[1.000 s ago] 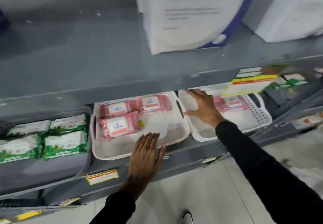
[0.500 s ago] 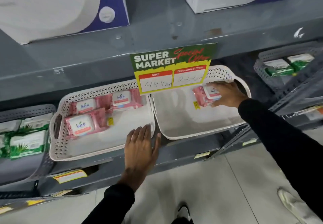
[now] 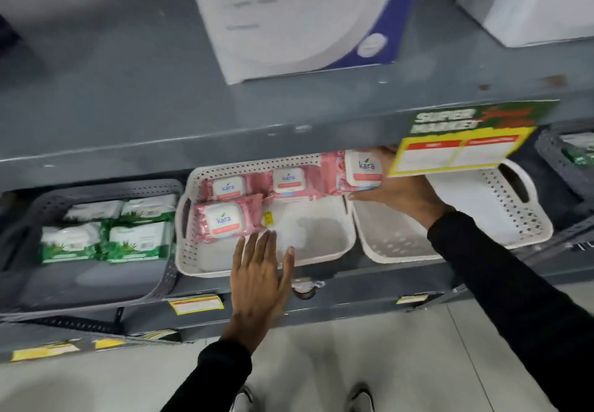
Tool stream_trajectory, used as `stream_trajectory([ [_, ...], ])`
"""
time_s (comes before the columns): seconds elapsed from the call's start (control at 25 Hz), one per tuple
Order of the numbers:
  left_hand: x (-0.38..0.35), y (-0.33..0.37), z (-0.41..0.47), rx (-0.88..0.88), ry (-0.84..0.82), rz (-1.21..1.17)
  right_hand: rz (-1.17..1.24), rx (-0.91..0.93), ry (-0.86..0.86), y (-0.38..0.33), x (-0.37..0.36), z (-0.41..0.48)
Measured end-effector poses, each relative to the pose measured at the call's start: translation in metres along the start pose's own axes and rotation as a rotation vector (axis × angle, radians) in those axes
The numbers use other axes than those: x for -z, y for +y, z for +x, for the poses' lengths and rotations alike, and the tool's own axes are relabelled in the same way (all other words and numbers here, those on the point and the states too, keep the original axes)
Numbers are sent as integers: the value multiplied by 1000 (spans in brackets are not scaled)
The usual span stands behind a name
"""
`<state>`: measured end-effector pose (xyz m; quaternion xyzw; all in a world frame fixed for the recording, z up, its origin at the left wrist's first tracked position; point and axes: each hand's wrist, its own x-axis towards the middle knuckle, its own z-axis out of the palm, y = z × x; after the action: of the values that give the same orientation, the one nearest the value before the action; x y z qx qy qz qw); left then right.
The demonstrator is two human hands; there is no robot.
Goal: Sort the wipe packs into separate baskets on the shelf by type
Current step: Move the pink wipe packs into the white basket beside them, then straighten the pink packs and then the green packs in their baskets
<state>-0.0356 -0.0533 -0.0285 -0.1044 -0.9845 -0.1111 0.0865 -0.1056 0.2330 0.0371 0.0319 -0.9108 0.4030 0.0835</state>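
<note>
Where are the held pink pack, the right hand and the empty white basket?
held pink pack [image 3: 364,167]: head view, on its white lid label.
right hand [image 3: 401,189]: head view, on the back of the hand.
empty white basket [image 3: 398,238]: head view, on its bare floor.

Grey metal shelf [image 3: 353,286], grey basket [image 3: 41,205], two white baskets [image 3: 193,250] side by side

Shelf [image 3: 128,141]: matt grey painted metal. Baskets [image 3: 189,260]: perforated white or grey plastic. Pink packs [image 3: 225,218]: glossy film with smooth white plastic lids. Green packs [image 3: 135,244]: glossy film. Sign [image 3: 463,144]: printed card. Floor [image 3: 353,357]: smooth tile.
</note>
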Motion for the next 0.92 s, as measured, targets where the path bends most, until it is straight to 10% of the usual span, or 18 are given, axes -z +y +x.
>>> stream_trajectory([
  [0.28,9,-96,0,-78,44,9,-618,141,-117,-64,-132,20],
  [0.92,18,-105,66,-80,-153,-9,-644,128,-117,-48,-145,4],
])
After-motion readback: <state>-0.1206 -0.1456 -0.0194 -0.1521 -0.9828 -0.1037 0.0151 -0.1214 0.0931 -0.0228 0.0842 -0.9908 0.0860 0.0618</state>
